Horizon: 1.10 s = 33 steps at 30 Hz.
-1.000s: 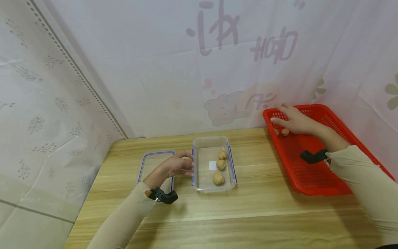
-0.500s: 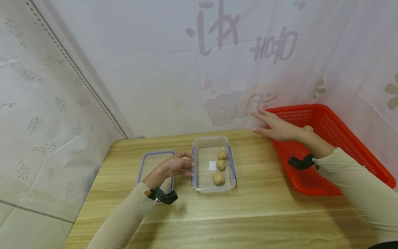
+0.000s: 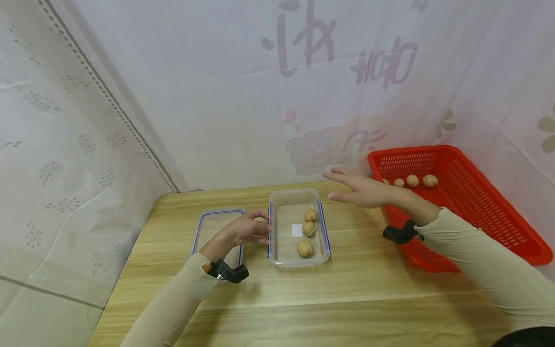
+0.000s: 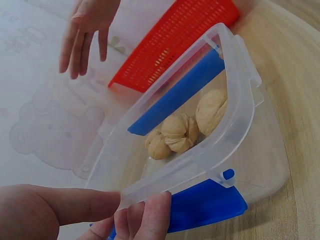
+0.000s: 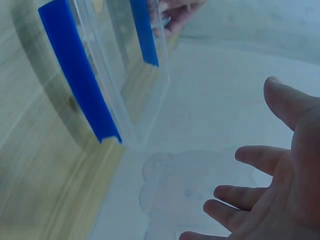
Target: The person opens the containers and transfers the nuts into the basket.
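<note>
A clear plastic food container (image 3: 284, 258) with blue side latches (image 4: 205, 205) stands in the middle of the table. Three walnuts (image 3: 305, 248) lie along its right side. My left hand (image 3: 247, 229) rests its fingertips against the container's left outer side, beside the latch. My right hand (image 3: 362, 190) is spread in the air between the container and the red basket (image 3: 494, 226); its palm holds nothing in the right wrist view. Several walnuts (image 3: 430, 181) lie along the basket's far end, partly hidden by the right hand and forearm.
A clear lid (image 3: 205, 226) with a blue seal lies flat left of the container, partly under my left hand and wrist. The wooden table (image 3: 277, 313) meets a printed curtain (image 3: 208, 96) at the back. The basket's raised rim borders the right side.
My right hand has moved left and nearer, out from over the basket towards the container, uncovering walnuts at the basket's far end. The left hand has stayed in place.
</note>
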Each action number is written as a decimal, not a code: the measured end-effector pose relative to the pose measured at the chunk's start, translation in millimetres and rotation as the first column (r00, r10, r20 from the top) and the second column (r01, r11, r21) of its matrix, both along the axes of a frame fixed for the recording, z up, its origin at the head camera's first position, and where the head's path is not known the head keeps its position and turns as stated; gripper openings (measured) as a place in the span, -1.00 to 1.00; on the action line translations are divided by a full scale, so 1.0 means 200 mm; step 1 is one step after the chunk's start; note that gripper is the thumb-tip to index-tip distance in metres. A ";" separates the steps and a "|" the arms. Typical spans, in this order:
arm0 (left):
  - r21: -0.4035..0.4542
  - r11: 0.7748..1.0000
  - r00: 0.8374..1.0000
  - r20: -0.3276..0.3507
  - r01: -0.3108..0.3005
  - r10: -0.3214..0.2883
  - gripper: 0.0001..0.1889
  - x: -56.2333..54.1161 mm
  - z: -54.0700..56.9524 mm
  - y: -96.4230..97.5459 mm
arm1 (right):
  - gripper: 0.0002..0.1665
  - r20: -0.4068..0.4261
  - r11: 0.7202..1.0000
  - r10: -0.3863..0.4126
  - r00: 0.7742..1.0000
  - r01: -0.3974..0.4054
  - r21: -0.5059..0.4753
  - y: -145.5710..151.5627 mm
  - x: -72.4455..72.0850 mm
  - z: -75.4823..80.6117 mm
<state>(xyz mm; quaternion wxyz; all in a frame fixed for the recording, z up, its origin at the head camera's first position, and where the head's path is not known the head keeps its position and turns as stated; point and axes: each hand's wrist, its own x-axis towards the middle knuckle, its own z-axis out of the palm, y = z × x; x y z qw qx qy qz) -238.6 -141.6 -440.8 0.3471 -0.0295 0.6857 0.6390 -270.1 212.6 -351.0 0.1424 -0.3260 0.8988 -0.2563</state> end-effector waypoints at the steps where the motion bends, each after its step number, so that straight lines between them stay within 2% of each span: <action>1: 0.000 1.000 1.000 -0.001 0.001 -0.001 -0.53 0.00 0.00 0.00 | -0.16 -0.001 1.000 0.012 1.000 -0.012 -0.001 -0.02 0.00 0.00; 8: 0.001 1.000 1.000 -0.002 0.000 0.000 -0.53 0.00 0.01 0.00 | -0.18 0.022 0.998 0.064 0.998 -0.063 -0.007 -0.12 -0.01 -0.02; 14: -0.004 1.000 1.000 -0.007 0.001 -0.001 -0.55 0.00 0.01 0.01 | -0.23 0.081 0.986 0.159 0.984 -0.154 -0.066 -0.20 -0.02 -0.05; 23: 0.001 1.000 1.000 -0.008 -0.005 0.005 -0.56 0.00 0.01 0.01 | -0.30 0.252 0.963 0.268 0.930 -0.250 -0.100 -0.31 -0.05 -0.10; 30: 0.002 1.000 1.000 -0.002 -0.016 0.016 -0.53 0.00 0.00 0.01 | -0.40 0.280 0.939 0.345 0.896 -0.333 -0.090 -0.38 -0.07 -0.15; 33: 0.004 1.000 1.000 -0.003 -0.012 0.012 -0.54 0.00 0.00 0.01 | -0.41 0.340 0.930 0.367 0.866 -0.356 -0.095 -0.41 -0.08 -0.18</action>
